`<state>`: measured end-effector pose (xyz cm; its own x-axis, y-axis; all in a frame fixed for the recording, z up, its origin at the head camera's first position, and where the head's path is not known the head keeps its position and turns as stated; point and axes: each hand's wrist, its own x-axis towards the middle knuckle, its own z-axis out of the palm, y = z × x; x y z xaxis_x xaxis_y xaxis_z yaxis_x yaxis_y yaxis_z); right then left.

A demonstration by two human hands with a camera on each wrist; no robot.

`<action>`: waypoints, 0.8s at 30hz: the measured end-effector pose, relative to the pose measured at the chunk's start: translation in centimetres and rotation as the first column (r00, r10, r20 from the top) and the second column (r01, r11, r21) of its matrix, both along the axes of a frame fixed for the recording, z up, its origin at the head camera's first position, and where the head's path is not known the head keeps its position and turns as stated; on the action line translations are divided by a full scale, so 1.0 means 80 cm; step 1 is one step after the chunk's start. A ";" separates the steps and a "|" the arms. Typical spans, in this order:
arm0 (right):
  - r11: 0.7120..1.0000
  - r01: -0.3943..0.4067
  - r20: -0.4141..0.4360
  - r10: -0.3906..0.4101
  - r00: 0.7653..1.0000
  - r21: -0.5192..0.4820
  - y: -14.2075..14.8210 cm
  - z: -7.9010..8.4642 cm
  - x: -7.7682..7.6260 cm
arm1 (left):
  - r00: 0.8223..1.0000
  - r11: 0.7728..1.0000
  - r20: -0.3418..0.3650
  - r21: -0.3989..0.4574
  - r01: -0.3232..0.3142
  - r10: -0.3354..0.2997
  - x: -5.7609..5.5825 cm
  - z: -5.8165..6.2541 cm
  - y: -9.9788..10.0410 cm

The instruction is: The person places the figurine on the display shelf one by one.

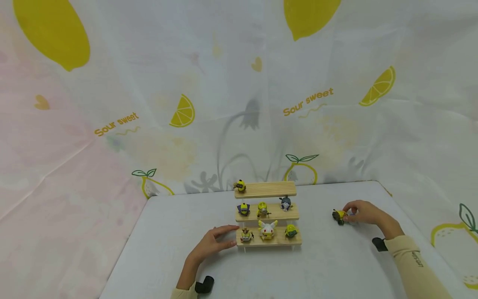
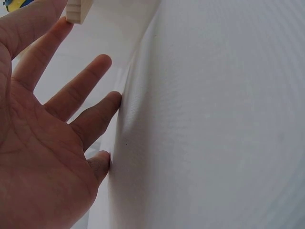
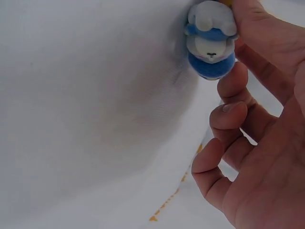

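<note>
A three-tier wooden display stand carries several small toy figurines, among them a white big-eared one on the lowest tier. My left hand is at the stand's left end, fingers extended; in the left wrist view a fingertip meets the corner of a wooden shelf. To the right of the stand, my right hand pinches a yellow-and-black figurine between thumb and finger, close over the table. A blue-and-white figurine shows beside its fingers in the right wrist view, partly hidden by the hand in the head view.
The top tier holds one yellow figurine at its left end. On the middle tier a dark-haired figurine stands at the right. The white-covered table meets a lemon-printed cloth behind it.
</note>
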<state>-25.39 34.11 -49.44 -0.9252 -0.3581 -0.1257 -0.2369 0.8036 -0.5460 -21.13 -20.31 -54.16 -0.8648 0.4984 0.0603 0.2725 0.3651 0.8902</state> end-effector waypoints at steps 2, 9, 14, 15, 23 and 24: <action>1.000 0.005 -0.007 -0.005 1.000 -0.009 0.000 -0.002 0.000 | 1.000 1.000 0.006 -0.001 -0.004 0.004 0.000 0.001 0.000; 0.999 0.025 -0.049 -0.026 0.998 -0.023 -0.004 -0.006 0.002 | 1.000 1.000 0.005 0.004 -0.008 0.008 0.001 0.003 0.001; 0.997 0.038 -0.058 -0.042 0.997 -0.066 -0.010 -0.005 0.007 | 1.000 1.000 0.014 0.014 -0.013 0.013 0.001 0.004 0.001; 0.996 0.042 -0.059 -0.047 0.997 -0.075 -0.011 -0.004 0.008 | 1.000 1.000 0.016 0.016 -0.016 0.016 0.002 0.004 0.001; 0.993 0.074 -0.099 -0.084 0.992 -0.097 -0.019 -0.006 0.012 | 0.999 0.999 0.028 0.015 -0.040 0.039 0.009 0.014 0.008; 0.993 0.070 -0.114 -0.081 0.990 -0.100 -0.019 -0.006 0.011 | 0.999 0.999 0.032 0.020 -0.038 0.037 0.010 0.017 0.009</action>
<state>-24.47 32.57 -49.88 -0.9564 -0.2915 0.0167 -0.2443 0.7674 -0.5928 -20.30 -19.57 -52.84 -0.8846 0.4644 0.0425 0.2303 0.3559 0.9057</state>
